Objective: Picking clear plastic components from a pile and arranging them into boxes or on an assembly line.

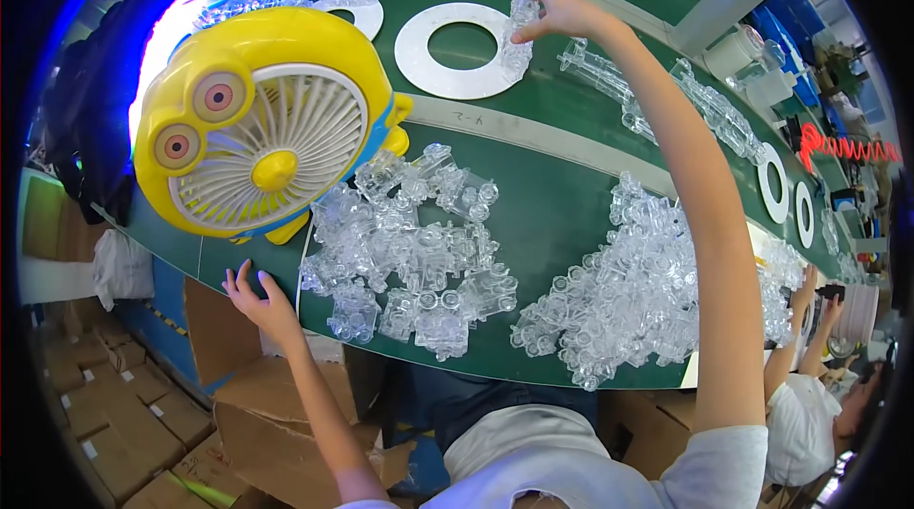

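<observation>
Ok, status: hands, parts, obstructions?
Right hand gripping clear part at white ring. Left hand empty, near table edge. Yellow fan beyond left hand, possible obstruction.

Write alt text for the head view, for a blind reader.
The right hand holds a clear part at the right of a white ring on a green bench; the left hand is open at the bench's near edge. Two piles of clear parts lie nearer the person, right of a yellow fan.
</observation>
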The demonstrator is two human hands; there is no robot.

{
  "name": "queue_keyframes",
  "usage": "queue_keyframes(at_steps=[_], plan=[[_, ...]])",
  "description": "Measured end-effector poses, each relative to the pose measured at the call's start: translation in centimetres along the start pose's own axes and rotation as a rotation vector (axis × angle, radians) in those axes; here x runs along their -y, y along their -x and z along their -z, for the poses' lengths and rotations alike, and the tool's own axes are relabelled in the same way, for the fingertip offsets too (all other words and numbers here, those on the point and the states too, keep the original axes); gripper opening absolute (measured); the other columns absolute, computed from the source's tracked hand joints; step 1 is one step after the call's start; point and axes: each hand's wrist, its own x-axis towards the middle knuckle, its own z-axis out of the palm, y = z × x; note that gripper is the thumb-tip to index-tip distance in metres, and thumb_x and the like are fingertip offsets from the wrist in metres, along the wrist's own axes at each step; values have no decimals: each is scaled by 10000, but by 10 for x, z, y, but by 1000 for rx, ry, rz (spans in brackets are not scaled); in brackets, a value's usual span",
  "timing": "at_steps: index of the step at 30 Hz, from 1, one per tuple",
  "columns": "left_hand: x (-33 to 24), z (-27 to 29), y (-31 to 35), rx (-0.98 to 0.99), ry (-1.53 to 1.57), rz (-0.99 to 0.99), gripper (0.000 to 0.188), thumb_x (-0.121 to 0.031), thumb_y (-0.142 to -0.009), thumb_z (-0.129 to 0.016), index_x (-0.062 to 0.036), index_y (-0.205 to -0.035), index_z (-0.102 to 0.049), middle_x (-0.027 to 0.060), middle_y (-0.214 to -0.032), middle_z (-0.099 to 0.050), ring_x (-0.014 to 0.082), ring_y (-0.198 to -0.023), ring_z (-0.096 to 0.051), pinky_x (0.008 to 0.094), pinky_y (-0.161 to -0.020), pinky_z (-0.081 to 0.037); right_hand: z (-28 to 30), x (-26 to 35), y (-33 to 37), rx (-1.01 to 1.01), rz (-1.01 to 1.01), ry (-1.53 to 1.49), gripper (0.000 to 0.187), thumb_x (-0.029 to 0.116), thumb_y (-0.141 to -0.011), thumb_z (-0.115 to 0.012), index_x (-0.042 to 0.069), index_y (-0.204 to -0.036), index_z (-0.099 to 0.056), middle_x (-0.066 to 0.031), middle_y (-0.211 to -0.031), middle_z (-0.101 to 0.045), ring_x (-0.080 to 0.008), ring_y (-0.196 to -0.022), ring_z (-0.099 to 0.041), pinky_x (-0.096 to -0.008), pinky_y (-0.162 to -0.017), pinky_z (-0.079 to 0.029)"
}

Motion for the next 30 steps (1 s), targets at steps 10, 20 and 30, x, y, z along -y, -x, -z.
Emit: queue_keyframes(at_steps=[10,20,30], plan=[[4,3,-1,-25,-34,-5,266,-140,-803,-501,-54,-1049,-553,211,-1251,-397,346,-1199,-319,421,-989,-233,21,93,139,461,-140,627,475,518,-637,-639,65,-776,-622,-88,-681,-608,-250,-661,-592,-343,-616,-468],[0,-3,-1,7,28,-13,276,-157,-807,-500,-58,-1061,-546,213,-1263,-384,350,-1212,-299,430,-997,-215,-12,40,177,453,-246,476,431,447,-593,-707,71,-775,-603,-116,-709,-613,-277,-709,-594,-375,-633,-466],[-4,-1,-1,5,38,12,275,-155,-807,-504,-61,-1062,-545,212,-1263,-383,344,-1213,-299,422,-993,-219,-15,46,177,608,-240,701,433,467,-625,-649,89,-828,-588,-110,-722,-606,-292,-725,-588,-364,-624,-461]])
